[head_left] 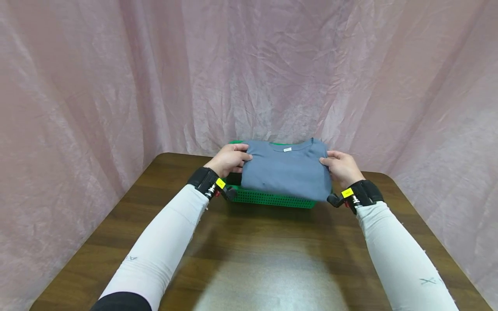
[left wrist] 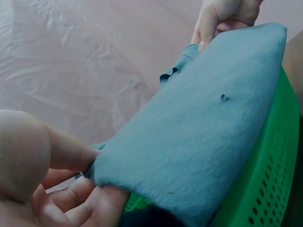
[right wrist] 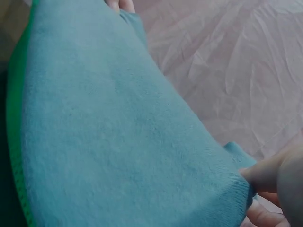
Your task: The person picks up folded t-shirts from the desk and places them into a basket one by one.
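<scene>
A folded blue-grey shirt (head_left: 285, 170) with a round neckline and a small white label is held over a green perforated basket (head_left: 268, 198). At its left edge my left hand (head_left: 231, 160) pinches the cloth between thumb and fingers. My right hand (head_left: 341, 166) pinches the opposite edge. Seen from the left wrist, the shirt (left wrist: 184, 127) slopes across the basket (left wrist: 272, 170), with a small dark mark on its surface. In the right wrist view the thumb of my right hand (right wrist: 274, 182) presses on the shirt's corner. Most of the basket's inside is hidden beneath the cloth.
The basket stands near the far edge of a brown wooden table (head_left: 253, 255). Something dark shows inside the basket beside my left hand. Pink curtains (head_left: 249, 73) hang right behind the table and along both sides.
</scene>
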Demonstrator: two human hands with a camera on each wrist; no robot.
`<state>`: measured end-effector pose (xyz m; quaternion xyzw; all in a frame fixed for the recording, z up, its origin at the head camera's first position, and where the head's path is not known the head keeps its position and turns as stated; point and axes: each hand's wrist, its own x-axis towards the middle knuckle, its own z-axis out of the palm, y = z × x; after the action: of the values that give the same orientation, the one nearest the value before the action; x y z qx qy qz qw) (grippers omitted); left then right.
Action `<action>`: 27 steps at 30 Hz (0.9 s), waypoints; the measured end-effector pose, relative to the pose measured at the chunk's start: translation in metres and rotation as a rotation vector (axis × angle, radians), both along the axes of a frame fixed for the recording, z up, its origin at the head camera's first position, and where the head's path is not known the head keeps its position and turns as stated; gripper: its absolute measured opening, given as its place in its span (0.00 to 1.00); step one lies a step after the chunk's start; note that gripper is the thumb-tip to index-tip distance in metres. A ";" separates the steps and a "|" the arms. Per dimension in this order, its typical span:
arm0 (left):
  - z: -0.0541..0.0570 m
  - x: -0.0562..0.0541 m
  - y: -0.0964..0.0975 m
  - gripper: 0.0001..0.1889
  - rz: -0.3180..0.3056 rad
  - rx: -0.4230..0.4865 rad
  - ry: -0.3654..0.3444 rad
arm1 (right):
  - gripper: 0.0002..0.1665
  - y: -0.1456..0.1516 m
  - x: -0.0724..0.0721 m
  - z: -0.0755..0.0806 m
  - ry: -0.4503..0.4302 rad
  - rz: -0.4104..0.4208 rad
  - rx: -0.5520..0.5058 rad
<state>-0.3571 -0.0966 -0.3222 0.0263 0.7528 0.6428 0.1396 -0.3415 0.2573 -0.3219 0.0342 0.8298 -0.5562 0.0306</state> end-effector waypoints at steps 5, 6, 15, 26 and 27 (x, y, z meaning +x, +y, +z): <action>-0.002 -0.007 -0.003 0.35 0.061 0.001 0.028 | 0.40 -0.012 -0.015 0.003 -0.013 -0.013 0.002; -0.003 -0.009 -0.003 0.35 0.073 0.002 0.036 | 0.40 -0.013 -0.018 0.003 -0.014 -0.018 -0.005; -0.012 -0.019 0.002 0.30 0.155 -0.031 0.073 | 0.38 -0.016 -0.036 -0.002 -0.031 -0.028 0.044; -0.011 -0.007 -0.015 0.21 0.214 -0.216 0.227 | 0.32 -0.013 -0.017 -0.004 0.012 0.066 0.153; -0.011 -0.005 -0.017 0.22 0.209 -0.227 0.233 | 0.32 -0.013 -0.015 -0.004 0.024 0.067 0.156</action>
<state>-0.3622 -0.1133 -0.3332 0.0064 0.8301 0.5575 -0.0137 -0.3566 0.2440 -0.3261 0.0023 0.8715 -0.4890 0.0364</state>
